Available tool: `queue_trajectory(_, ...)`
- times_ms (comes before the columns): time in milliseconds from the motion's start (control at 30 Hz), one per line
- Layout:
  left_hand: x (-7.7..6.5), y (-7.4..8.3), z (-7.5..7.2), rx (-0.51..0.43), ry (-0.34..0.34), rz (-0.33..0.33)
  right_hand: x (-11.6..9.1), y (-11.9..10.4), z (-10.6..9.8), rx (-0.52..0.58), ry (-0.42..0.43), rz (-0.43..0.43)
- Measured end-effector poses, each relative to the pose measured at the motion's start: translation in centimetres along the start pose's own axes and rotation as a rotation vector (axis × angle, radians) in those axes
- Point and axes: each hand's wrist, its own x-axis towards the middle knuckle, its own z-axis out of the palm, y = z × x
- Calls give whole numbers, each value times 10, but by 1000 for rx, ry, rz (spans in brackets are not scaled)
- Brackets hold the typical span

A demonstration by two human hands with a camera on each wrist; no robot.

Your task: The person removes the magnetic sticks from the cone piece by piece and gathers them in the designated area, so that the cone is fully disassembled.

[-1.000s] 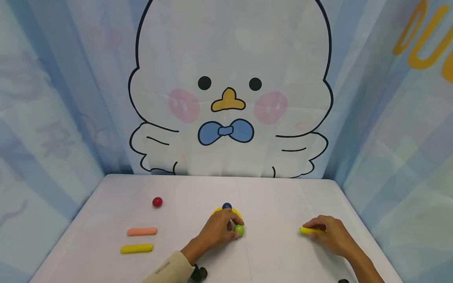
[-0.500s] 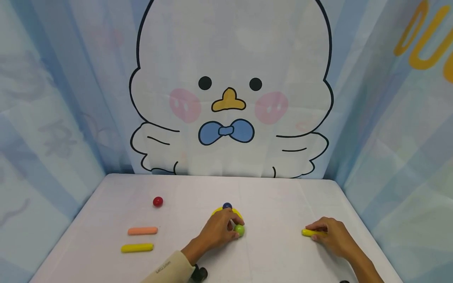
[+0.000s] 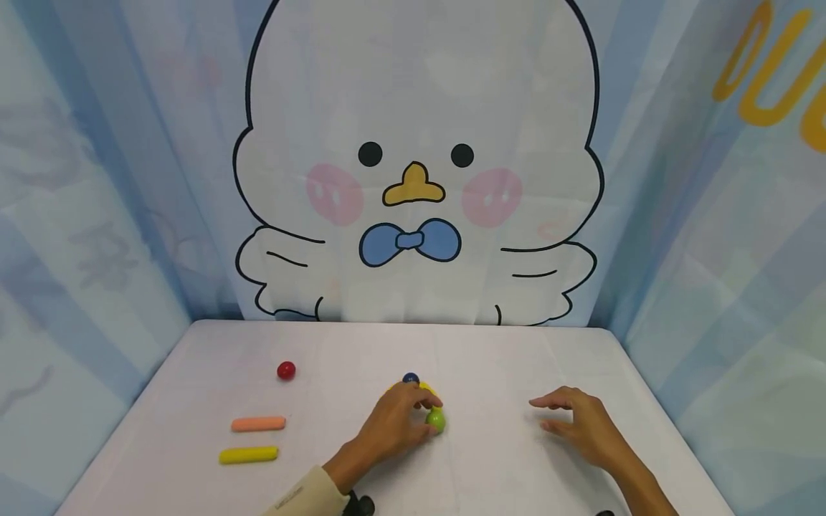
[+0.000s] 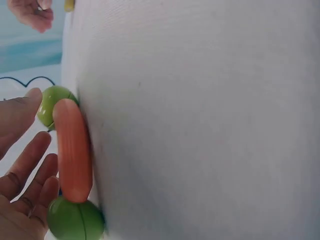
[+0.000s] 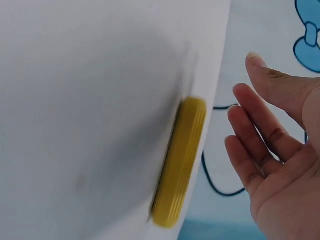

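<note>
Left hand (image 3: 395, 416) is loosely parted around a glossy green ball (image 4: 56, 97), contact unclear; right hand (image 3: 590, 428) is spread, holding nothing, the ribbed yellow stick (image 5: 179, 162) lying apart from its fingers on the white counter (image 3: 490, 459), near-vertical in the right wrist view, top leaning right. We log the orange stick (image 4: 73, 150) near-vertical in the left wrist view, spanning that ball and a second green ball (image 4: 75, 220). Behind, we see pale-blue printed curtains (image 3: 413, 93).

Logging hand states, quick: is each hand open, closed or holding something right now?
Left hand: open, fingers relaxed beside a green ball; whether they touch it is unclear.
Right hand: open, holding nothing; the yellow stick lies apart from it.
</note>
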Motion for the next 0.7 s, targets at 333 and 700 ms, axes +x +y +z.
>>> queue_trajectory(333,-17,-14,-34,43,35,-144,6,-47,25,53,57,-131)
queue_trajectory(700,-34,-30,-50,20,-24,-171,15,-97,60,144,-66,-172)
